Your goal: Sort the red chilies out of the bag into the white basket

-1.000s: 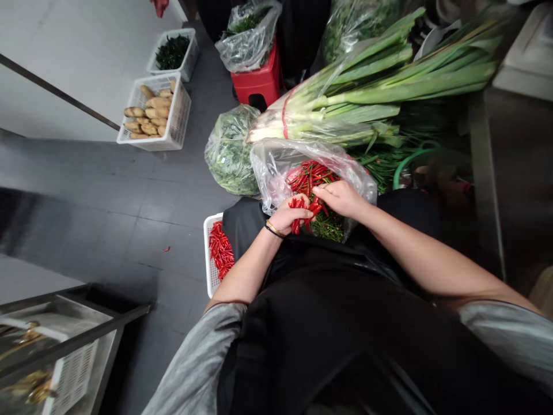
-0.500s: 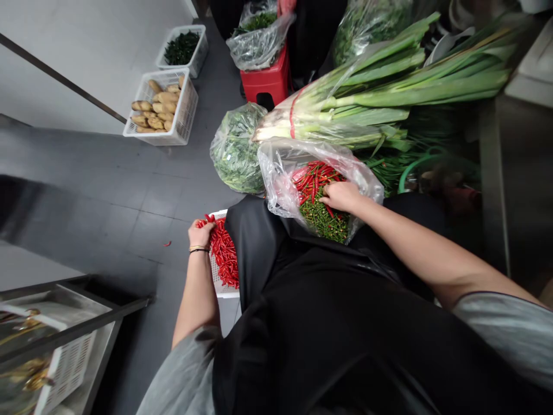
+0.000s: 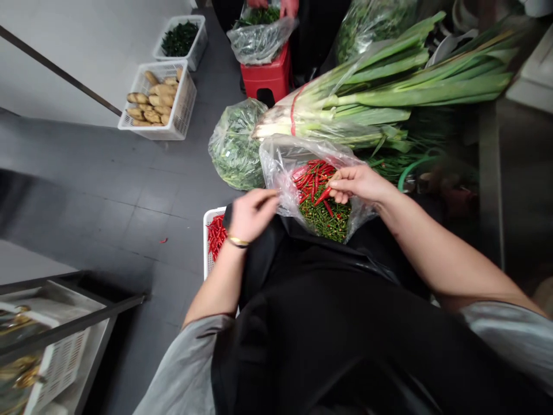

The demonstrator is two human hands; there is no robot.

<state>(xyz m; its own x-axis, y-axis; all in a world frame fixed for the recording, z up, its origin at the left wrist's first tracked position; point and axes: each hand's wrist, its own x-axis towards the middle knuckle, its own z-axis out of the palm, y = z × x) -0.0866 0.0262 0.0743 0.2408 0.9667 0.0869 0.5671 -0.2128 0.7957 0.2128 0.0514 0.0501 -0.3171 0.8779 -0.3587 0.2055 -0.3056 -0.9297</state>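
A clear plastic bag [image 3: 280,167] lies on my lap, holding red chillies [image 3: 313,173] on top of a heap of green stems [image 3: 324,219]. My right hand [image 3: 358,183] is inside the bag's mouth, its fingers pinched on a red chilli [image 3: 323,196]. Just left of the bag hovers my left hand [image 3: 250,214], blurred by motion, its fingers loosely curled, and nothing shows in them. Below it, by my left knee, a white basket [image 3: 208,230] holds stemmed red chillies [image 3: 215,236].
A big bundle of leeks [image 3: 380,92] lies behind the bag, next to a bag of greens [image 3: 235,147]. A basket of ginger [image 3: 158,104], a basket of dark greens [image 3: 181,37] and a red stool [image 3: 265,80] stand on the grey floor. Another person's hands [image 3: 288,7] work at the top.
My left hand dropped its chillies into the white basket and has swung back towards the bag. My right hand has picked a red chilli from the bag.
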